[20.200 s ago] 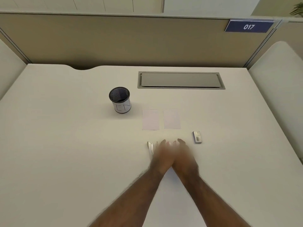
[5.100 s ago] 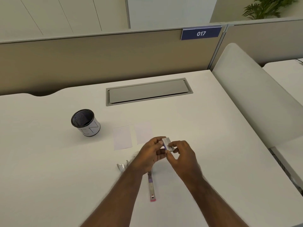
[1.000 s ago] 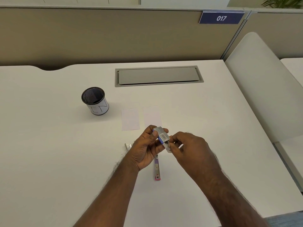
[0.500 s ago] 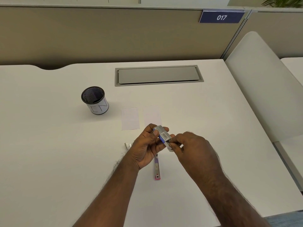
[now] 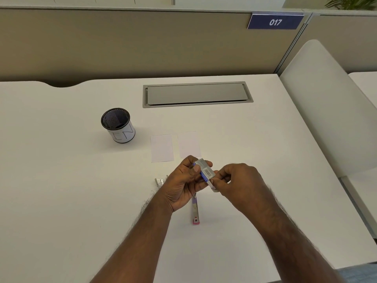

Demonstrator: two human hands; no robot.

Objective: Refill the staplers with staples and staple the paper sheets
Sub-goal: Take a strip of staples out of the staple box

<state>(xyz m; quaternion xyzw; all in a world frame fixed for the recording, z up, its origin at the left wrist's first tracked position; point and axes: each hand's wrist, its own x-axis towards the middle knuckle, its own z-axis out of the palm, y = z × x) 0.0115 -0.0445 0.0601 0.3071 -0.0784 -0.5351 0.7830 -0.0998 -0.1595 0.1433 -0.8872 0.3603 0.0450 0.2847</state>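
Observation:
My left hand [image 5: 183,186] grips a small grey and blue staple box [image 5: 204,170] above the desk. My right hand [image 5: 238,184] pinches the white inner tray [image 5: 213,185] that sticks out of the box's lower end. Below the hands an opened pink stapler [image 5: 195,211] lies flat on the desk, partly hidden by my left hand. A silver metal piece of a second stapler [image 5: 160,181] shows left of my left hand. Two small white paper sheets [image 5: 162,148] [image 5: 189,144] lie side by side just beyond the hands.
A black mesh pen cup with a white label [image 5: 118,125] stands at the left. A grey cable flap [image 5: 196,94] is set into the white desk [image 5: 61,190] near the partition. A white chair back [image 5: 326,111] stands at the right edge.
Between one second ago and now my right hand has drawn the inner tray a little further out of the box. The box stays in my left hand.

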